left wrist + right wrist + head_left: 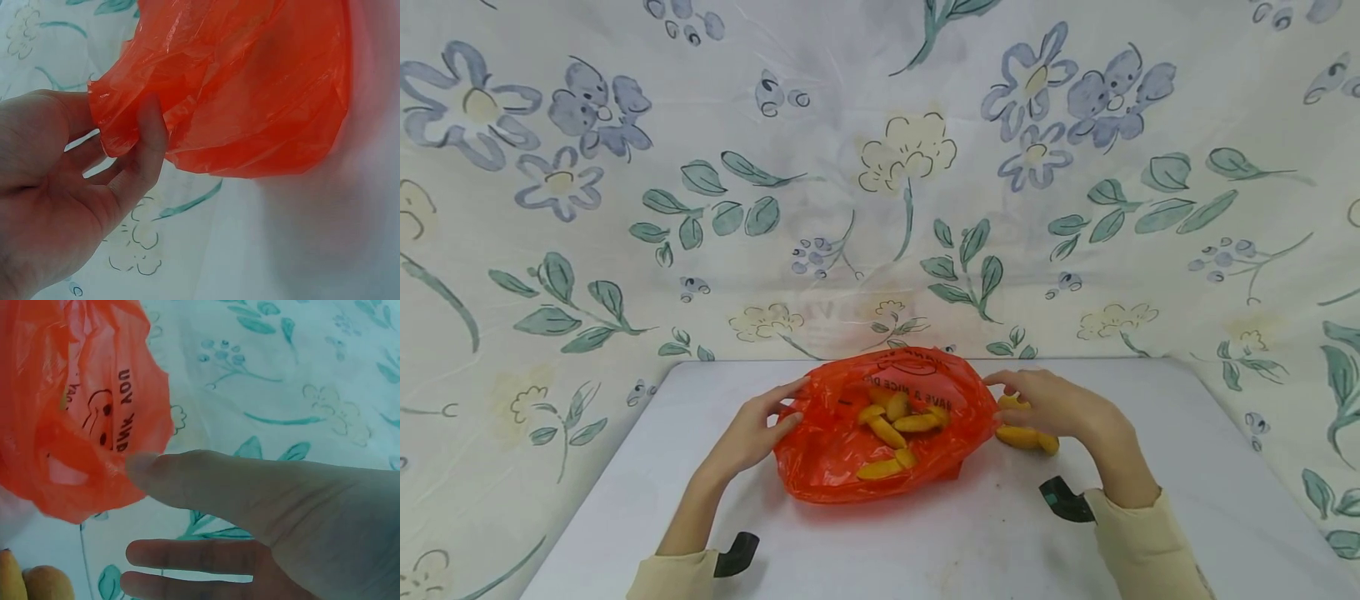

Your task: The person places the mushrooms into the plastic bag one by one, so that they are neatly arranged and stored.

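A red plastic bag (820, 467) lies on the table with its mouth spread wide toward me. Inside it are several yellow mushrooms (887, 432) with stems and rounded caps. At the bag's left rim, my left hand (748, 433) holds the edge between thumb and fingers; in the left wrist view the thin plastic (119, 119) folds between them. My right hand (1060, 404) holds the opposite rim, its thumb (169, 478) against the plastic and two fingers extended below. More yellow mushrooms (1026, 437) lie outside the bag, under and beside the right hand.
The white table (887, 550) carries a few small specks near the front. Behind it hangs a floral cloth (820, 208), which continues along both sides. A black wrist mount (737, 554) shows at the left sleeve, another black mount (1067, 500) at the right sleeve.
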Motion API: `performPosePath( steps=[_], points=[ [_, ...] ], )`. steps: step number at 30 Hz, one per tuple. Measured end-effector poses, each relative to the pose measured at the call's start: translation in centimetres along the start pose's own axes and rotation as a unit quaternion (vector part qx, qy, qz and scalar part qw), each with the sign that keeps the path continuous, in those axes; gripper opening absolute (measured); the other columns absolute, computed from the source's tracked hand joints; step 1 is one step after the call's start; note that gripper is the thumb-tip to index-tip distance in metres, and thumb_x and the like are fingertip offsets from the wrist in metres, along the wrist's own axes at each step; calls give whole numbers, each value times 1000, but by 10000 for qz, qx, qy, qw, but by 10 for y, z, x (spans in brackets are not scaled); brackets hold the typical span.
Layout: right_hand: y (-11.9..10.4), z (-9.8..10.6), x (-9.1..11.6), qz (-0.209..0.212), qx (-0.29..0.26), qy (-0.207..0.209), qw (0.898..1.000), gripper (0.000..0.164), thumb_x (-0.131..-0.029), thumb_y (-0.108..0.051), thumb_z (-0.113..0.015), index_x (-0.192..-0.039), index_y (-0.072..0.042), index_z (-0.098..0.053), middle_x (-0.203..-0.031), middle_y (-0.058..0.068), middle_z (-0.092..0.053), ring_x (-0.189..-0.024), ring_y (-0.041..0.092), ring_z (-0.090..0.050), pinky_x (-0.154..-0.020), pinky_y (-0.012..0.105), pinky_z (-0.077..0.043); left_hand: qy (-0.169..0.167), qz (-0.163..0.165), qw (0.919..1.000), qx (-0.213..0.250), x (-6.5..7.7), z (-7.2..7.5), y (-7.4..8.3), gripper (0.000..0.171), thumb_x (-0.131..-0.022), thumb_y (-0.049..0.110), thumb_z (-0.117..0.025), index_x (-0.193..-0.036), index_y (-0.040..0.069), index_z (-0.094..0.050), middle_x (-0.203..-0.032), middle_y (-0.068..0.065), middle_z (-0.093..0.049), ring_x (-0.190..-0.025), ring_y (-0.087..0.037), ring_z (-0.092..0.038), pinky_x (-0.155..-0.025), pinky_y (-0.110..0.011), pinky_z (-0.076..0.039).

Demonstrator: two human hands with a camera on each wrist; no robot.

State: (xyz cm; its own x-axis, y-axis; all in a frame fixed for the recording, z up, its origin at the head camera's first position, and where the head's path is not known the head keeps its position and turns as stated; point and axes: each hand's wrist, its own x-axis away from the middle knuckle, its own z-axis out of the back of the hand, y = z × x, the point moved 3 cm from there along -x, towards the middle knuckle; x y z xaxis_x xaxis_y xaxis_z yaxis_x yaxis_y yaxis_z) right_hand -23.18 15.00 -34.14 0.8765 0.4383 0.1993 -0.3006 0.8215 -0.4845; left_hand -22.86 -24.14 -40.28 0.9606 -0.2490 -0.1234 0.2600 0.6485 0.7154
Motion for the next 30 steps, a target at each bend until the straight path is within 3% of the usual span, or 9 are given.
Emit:
performPosePath(
  steps=[11, 17, 23, 30],
  points=[
    [22, -12, 1, -133, -237, -136, 9995, 54, -89, -29, -71, -138, -16, -53, -127, 14, -64, -117, 34, -59, -89, 51, -56, -6, -138, 9999, -29, 0, 0, 0, 54, -95, 5, -60, -147, 12, -46, -130, -18, -61, -109, -33, -62, -77, -28, -61],
    [36, -22, -1, 91, -489, -163, 9986, 52, -90, -31, -70, -136, -13, -56, -132, 12, -64, -122, 36, -58, -96, 56, -52, -48, -84, 9999, 38, 0, 0, 0, 54, -95, 6, -61, -147, 13, -46, -131, -18, -61, -108, -33, -62, -77, -28, -61],
    [43, -29, -2, 280, -467, 112, 9985, 50, -91, -33, -69, -134, -9, -58, -131, 11, -64, -122, 35, -59, -98, 56, -51, -64, -43, 10000, 50, -1, 0, 1, 55, -95, 6, -60, -147, 14, -46, -131, -17, -61, -109, -33, -62, -77, -29, -61],
    [53, -38, -2, 436, -355, 515, 9971, 38, -92, -29, -68, -126, -15, -65, -127, 6, -67, -123, 32, -57, -101, 57, -48, -74, -10, 10000, 60, -1, -1, 0, 54, -95, 5, -60, -147, 14, -46, -131, -18, -61, -110, -34, -63, -77, -29, -61]
  ],
)
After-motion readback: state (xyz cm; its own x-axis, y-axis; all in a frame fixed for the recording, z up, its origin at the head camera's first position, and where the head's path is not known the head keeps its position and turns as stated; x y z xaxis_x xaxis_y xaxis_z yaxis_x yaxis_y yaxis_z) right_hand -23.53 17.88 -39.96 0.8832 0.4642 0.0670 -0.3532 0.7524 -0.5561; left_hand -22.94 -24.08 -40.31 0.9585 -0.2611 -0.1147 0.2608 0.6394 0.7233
